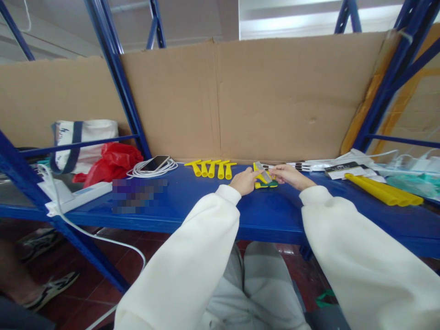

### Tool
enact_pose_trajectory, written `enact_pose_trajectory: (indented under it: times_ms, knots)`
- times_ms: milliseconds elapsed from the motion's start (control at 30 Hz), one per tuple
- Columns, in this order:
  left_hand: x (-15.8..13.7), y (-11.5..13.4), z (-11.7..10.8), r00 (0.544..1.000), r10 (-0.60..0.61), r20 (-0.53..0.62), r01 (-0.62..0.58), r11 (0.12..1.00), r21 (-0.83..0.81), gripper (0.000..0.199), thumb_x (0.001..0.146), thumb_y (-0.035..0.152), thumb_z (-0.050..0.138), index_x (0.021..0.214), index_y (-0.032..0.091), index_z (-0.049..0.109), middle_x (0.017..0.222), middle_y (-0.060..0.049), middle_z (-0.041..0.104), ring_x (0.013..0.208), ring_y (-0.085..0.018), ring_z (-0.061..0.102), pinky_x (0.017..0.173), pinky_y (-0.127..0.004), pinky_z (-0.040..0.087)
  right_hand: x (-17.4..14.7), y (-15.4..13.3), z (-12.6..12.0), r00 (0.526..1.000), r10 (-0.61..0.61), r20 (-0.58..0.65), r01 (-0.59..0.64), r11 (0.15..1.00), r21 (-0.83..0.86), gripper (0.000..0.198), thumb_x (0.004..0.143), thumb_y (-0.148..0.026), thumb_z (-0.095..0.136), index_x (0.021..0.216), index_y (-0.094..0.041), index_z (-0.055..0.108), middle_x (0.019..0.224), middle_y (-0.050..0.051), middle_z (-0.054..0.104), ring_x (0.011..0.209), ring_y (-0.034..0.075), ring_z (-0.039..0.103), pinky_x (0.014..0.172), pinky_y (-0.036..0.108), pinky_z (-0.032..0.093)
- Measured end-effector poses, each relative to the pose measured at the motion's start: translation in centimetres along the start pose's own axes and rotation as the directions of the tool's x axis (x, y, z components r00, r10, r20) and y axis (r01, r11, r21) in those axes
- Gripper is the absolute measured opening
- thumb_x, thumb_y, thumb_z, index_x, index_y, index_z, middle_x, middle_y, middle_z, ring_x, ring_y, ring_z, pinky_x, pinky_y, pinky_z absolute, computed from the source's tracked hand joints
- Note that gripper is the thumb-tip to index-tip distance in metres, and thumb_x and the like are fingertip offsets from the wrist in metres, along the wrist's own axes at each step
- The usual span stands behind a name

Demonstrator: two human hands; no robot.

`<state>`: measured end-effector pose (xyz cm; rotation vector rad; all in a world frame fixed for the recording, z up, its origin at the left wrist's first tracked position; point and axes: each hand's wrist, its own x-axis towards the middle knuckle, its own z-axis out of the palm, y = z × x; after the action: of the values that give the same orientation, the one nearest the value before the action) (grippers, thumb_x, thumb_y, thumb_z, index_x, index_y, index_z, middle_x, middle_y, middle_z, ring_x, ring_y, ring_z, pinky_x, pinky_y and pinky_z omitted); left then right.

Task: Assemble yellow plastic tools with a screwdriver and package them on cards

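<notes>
My left hand [244, 181] has its fingers curled at a yellow T-shaped piece [256, 166], its index finger reaching onto a translucent grey strip [266, 177] that lies slantwise along it. From the other side my right hand [290, 175] comes to the strip with thumb and fingers pinched together; whatever is between them is too small to make out. Just below the strip lies a green-and-yellow object [266, 185] on the blue shelf [202, 201]. Left of my hands stands a row of several yellow T-shaped handles [212, 169].
A phone [155, 163] rests on a coiled white cable [134, 173], near a red plastic bag [113, 162] and a white power strip [85, 196]. Yellow tubes [385, 190] and a black-and-white card [343, 169] lie at right. Cardboard [275, 101] walls the back.
</notes>
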<state>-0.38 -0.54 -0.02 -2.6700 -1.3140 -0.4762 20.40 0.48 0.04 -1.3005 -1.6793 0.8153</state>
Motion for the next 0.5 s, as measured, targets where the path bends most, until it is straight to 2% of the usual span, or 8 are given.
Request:
enact_pose_trajectory:
  times_ms: [33,100,167,300,400,500]
  knots:
    - [0.0,0.0,0.0,1.0,-0.012,-0.002,0.012,1.0,-0.004,0.053,0.098,0.023,0.044,0.151,0.032,0.041,0.122,-0.009,0.056,0.111,-0.023,0.064,0.091,-0.031,0.051,0.4,0.4,-0.4,0.995,-0.004,-0.103,0.0,0.999,-0.041,0.027,0.075,-0.042,0.066,0.065,-0.02,0.056,0.049,-0.003,0.048,0.046,0.01,0.041,0.048,0.025,0.034]
    - [0.0,0.1,-0.1,1.0,-0.024,-0.004,0.024,1.0,-0.012,0.054,0.098,0.022,0.043,0.151,0.03,0.04,0.123,-0.01,0.057,0.112,-0.025,0.064,0.091,-0.032,0.051,1.1,1.4,-1.1,0.954,-0.066,-0.293,0.001,0.976,-0.217,0.016,0.078,-0.029,0.06,0.065,-0.02,0.058,0.055,0.001,0.056,0.054,0.014,0.05,0.055,0.026,0.042]
    - [0.0,0.1,-0.1,1.0,-0.028,-0.005,0.028,0.999,-0.018,0.053,0.099,0.022,0.043,0.152,0.029,0.04,0.124,-0.01,0.057,0.113,-0.025,0.064,0.092,-0.033,0.051,1.6,2.4,-1.8,0.932,-0.13,-0.337,-0.026,0.906,-0.422,0.01,0.076,-0.018,0.058,0.068,-0.017,0.064,0.07,0.008,0.068,0.07,0.019,0.061,0.07,0.03,0.049]
    - [-0.1,0.2,-0.4,0.999,-0.035,0.007,0.035,0.999,-0.018,0.053,0.099,0.023,0.044,0.151,0.031,0.041,0.124,-0.01,0.058,0.113,-0.025,0.064,0.093,-0.033,0.051,2.1,3.8,-2.3,0.96,-0.14,-0.242,-0.045,0.777,-0.628,0.026,0.079,-0.012,0.054,0.093,-0.013,0.076,0.098,0.015,0.075,0.091,0.026,0.069,0.087,0.034,0.051]
    - [-0.1,0.3,-0.5,0.999,-0.037,0.022,0.037,0.999,-0.012,0.052,0.099,0.023,0.043,0.151,0.031,0.041,0.123,-0.01,0.058,0.115,-0.025,0.063,0.093,-0.033,0.051,2.3,4.4,-1.9,0.981,-0.15,-0.122,0.011,0.675,-0.738,0.036,0.08,-0.011,0.054,0.108,-0.014,0.076,0.111,0.016,0.073,0.103,0.028,0.068,0.093,0.035,0.051]
    - [-0.1,0.3,-0.5,0.999,-0.039,0.022,0.039,0.999,-0.009,0.052,0.099,0.023,0.044,0.151,0.031,0.042,0.122,-0.01,0.058,0.114,-0.025,0.064,0.093,-0.032,0.05,2.6,4.9,-1.4,0.981,-0.192,-0.02,0.099,0.588,-0.802,0.041,0.079,-0.011,0.056,0.114,-0.02,0.076,0.12,0.013,0.071,0.11,0.029,0.067,0.096,0.037,0.051]
